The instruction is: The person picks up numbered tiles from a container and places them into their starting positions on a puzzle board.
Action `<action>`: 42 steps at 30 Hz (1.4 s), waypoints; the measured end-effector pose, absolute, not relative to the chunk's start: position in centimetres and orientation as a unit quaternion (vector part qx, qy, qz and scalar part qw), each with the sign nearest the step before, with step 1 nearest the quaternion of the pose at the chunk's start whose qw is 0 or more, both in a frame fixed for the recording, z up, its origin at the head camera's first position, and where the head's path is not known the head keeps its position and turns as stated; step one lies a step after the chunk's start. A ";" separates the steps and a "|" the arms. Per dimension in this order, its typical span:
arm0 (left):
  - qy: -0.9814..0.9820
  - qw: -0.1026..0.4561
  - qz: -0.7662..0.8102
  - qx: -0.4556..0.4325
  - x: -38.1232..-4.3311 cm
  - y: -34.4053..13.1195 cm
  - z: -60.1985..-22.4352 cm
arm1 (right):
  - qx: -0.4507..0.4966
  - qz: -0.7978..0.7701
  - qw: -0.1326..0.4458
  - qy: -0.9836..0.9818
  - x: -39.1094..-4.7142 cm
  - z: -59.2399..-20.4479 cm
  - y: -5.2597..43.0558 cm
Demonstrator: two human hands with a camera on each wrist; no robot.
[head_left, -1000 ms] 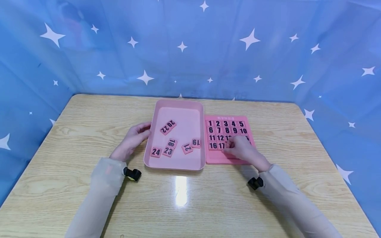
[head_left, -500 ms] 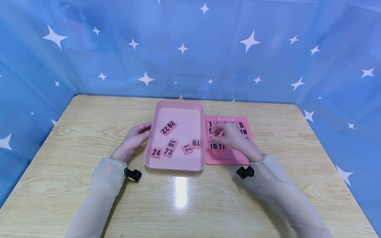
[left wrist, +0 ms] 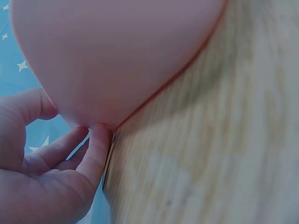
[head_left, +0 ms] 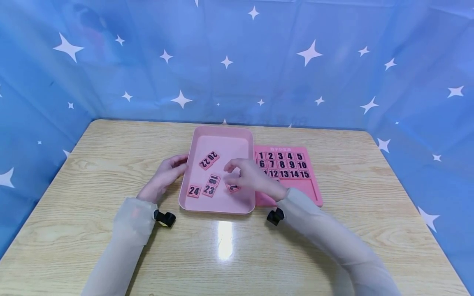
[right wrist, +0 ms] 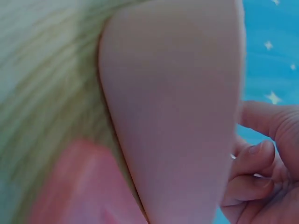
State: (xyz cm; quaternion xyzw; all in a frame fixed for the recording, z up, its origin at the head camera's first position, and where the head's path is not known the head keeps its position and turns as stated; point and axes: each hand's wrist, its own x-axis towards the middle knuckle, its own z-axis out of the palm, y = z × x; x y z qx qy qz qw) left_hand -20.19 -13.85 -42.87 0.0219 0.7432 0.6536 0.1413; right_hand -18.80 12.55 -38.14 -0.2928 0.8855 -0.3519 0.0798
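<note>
Seems liable, if lowered off-centre, to drag tile 18 (head_left: pixel 213 180) along with adjoining tile 23 (head_left: pixel 209 190), just left of right grip (head_left: pixel 250 176), parted and apparently bare over the tray (head_left: pixel 224 148), with left grip (head_left: pixel 163 174) resting loosely against its outer side.

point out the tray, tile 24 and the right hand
Tray (head_left: pixel 230 147): head view, bare floor near its far end.
Tile 24 (head_left: pixel 194 191): head view, middle of its numbered face.
Right hand (head_left: pixel 252 176): head view, back of the hand.
</note>
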 end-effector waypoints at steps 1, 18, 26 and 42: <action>0.743 0.141 0.654 0.024 -20.2 -13.9 -42.9 | -0.296 -0.353 0.080 0.884 -18.8 -38.3 12.3; 0.747 0.141 0.649 0.020 -20.1 -13.8 -42.7 | -0.280 -0.307 0.118 0.902 -18.9 -39.9 9.4; 0.744 0.136 0.654 0.022 -20.1 -13.8 -42.7 | -0.289 -0.268 0.105 0.913 -19.0 -39.9 9.0; 0.744 0.137 0.654 0.016 -20.1 -13.7 -42.7 | -0.254 -0.230 0.094 0.935 -19.5 -40.2 8.3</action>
